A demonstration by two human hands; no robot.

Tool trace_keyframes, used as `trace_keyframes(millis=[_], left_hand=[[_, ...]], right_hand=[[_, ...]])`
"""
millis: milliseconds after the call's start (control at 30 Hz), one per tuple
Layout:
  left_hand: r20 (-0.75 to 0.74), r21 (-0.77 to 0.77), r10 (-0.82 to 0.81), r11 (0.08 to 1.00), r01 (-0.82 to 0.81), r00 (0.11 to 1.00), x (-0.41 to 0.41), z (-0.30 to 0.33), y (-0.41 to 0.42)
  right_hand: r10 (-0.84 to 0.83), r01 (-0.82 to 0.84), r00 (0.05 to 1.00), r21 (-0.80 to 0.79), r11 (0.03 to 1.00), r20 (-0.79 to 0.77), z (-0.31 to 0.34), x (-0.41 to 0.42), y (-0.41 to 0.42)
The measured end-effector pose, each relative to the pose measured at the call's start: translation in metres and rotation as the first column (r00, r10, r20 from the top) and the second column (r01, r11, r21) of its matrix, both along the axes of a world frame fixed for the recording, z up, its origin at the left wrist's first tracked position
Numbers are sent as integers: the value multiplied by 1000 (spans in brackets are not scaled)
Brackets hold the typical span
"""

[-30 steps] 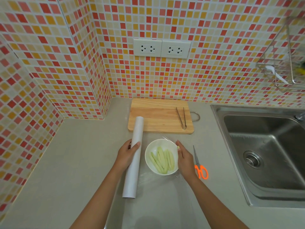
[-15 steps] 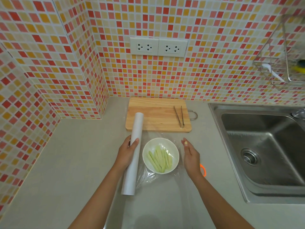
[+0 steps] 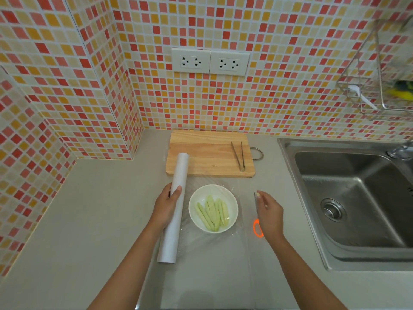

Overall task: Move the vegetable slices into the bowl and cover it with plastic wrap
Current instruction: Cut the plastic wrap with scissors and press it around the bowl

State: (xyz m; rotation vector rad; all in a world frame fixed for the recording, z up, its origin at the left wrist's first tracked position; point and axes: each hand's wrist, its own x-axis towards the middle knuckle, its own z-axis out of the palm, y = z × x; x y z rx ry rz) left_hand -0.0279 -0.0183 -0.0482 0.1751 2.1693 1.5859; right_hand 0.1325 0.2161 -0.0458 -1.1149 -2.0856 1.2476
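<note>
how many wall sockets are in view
2. Both sit side by side on the tiled wall above the cutting board: the left socket and, touching its edge, the right socket. None seem hidden.

Soft, even indoor light, faint shadows, mild overall blur, wide-angle bending at the edges.
</note>
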Motion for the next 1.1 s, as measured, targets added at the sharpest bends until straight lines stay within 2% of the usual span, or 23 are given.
trace_keyframes(millis=[67,133,233,300,367,467,600,733,867,967,1100], left_hand=[[11,12,1,1000,-1,1000,0,1,0],[18,21,5,1000,-6,1000,1,2,-1],[31,27,14,1000,-15,999,2,4,-1],[46,33,20,999,-22,999,4,7,-1],[55,33,32,999,-33,998,5,9,-2],[52,15,50,999,-51,997,7,10,-2],[22,-5,75,997,-75,997,7,10,-4],[20,-7,83,997,-83,996,7,9,-5],[25,-9,84,996,-84,996,7,8,-6],[13,-12,86,996,-86,996,6,7,-6],[3,-28,88,996,-88,996,3,7,-5]], right_hand=[[-18,-13,980,153,988,197,0,7,1],[-40,-74,903,247,966,427,0,16,2],[-20,-141,752,189,972,659,0,28,3],[19,-131,720,109,985,694,-2,31,3],[37,-119,727,73,990,686,-3,31,3],[34,-112,703,64,992,710,1,30,5],[10,-114,614,76,991,790,8,28,8],[30,-79,613,23,997,790,9,24,13],[30,16,685,-56,998,728,11,24,17],[32,67,800,-142,988,599,11,18,19],[26,36,946,-184,982,324,21,-3,6]])
